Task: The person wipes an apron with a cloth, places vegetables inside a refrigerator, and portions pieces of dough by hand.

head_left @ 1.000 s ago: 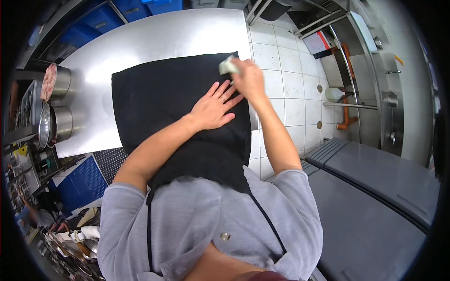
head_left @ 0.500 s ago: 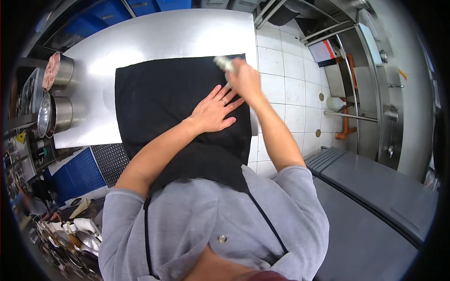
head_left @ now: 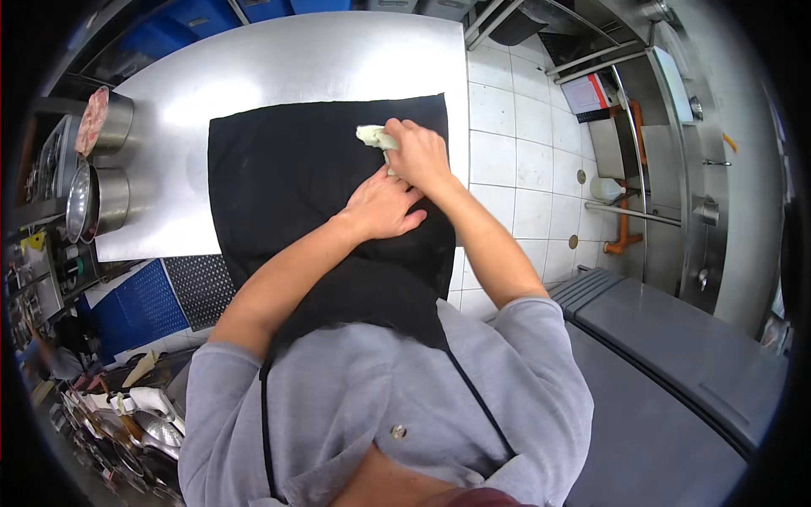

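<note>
Head view: nearest is the person's grey shirt (head_left: pixel 338 406), with a black apron (head_left: pixel 287 169) running from the chest out flat over the steel table (head_left: pixel 253 63). On that fabric the left hand (head_left: pixel 378 207) lies palm down, thumb out to the side, its fingertips partly hidden by the right hand (head_left: pixel 420 158). The right hand is closed around a pale cloth (head_left: pixel 372 136), which sticks out past the fingers above the apron's far right part; whether it touches the fabric, I cannot tell. The tabletop is shiny, with glare on the bare metal. Two steel pots (head_left: pixel 120 127) stand at its left end, the farther one showing something pink. Right of the table are a large grey lid (head_left: pixel 659 355), white floor tiles (head_left: pixel 511 127) and an orange pipe (head_left: pixel 629 211). Blue bins (head_left: pixel 194 19) line the far side.
</note>
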A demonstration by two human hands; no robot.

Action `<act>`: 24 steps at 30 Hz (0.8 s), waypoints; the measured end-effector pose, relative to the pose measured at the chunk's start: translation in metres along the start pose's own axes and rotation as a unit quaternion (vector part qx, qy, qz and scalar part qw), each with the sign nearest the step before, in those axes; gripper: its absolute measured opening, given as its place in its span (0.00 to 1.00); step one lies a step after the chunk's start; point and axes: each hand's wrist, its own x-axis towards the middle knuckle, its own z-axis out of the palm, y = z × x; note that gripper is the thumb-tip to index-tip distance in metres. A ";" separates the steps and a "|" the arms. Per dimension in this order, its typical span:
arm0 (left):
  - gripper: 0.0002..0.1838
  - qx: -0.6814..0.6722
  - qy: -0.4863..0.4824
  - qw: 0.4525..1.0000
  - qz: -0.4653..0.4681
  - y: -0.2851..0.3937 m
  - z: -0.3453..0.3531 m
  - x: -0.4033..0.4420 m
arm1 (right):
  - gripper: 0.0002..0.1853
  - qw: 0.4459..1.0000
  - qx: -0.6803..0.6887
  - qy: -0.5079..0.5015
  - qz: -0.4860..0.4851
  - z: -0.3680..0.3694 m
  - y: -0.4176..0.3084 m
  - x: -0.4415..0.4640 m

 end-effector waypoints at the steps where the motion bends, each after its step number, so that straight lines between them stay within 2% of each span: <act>1: 0.32 0.000 0.009 1.000 0.004 0.000 -0.002 0.000 | 0.10 0.998 0.000 0.052 0.020 0.009 0.009 0.006; 2: 0.32 -0.001 0.016 1.000 0.006 0.000 -0.003 0.000 | 0.09 0.994 0.001 0.102 0.040 0.018 0.020 0.016; 4: 0.35 -0.001 0.068 0.998 0.015 0.003 -0.003 -0.001 | 0.10 0.987 -0.076 0.094 0.109 0.011 0.039 0.046; 5: 0.35 0.007 0.062 0.998 0.014 0.004 0.000 -0.003 | 0.09 0.980 -0.103 0.132 0.111 0.010 0.060 0.065; 7: 0.36 0.015 0.060 0.998 0.018 0.002 0.002 -0.002 | 0.12 0.964 -0.160 0.100 0.188 -0.019 0.090 0.097; 9: 0.36 0.005 0.062 0.998 0.017 0.001 0.003 -0.003 | 0.15 0.953 -0.106 0.088 0.270 -0.041 0.114 0.108; 12: 0.34 0.006 0.088 0.996 0.021 -0.001 0.006 -0.003 | 0.17 0.947 -0.047 0.147 0.283 -0.066 0.105 0.091; 15: 0.30 -0.061 0.112 0.992 0.021 -0.004 0.003 -0.003 | 0.19 0.944 -0.007 0.181 0.276 -0.069 0.093 0.058; 18: 0.28 -0.081 0.257 0.963 -0.010 -0.037 0.007 0.009 | 0.17 0.942 0.032 0.182 0.279 -0.065 0.062 0.025; 19: 0.29 -0.045 0.281 0.958 -0.030 -0.046 -0.001 0.016 | 0.15 0.948 0.018 0.195 0.252 -0.057 0.053 0.021; 20: 0.31 0.010 0.255 0.964 -0.070 -0.060 -0.005 0.026 | 0.14 0.957 0.019 0.214 0.198 -0.041 0.055 0.019; 22: 0.33 0.031 0.179 0.974 -0.136 -0.077 -0.014 0.039 | 0.15 0.972 -0.037 0.168 0.160 -0.030 0.037 0.023; 24: 0.35 0.090 0.145 0.977 -0.131 -0.091 -0.021 0.037 | 0.14 0.972 -0.059 0.131 0.184 -0.007 0.039 0.023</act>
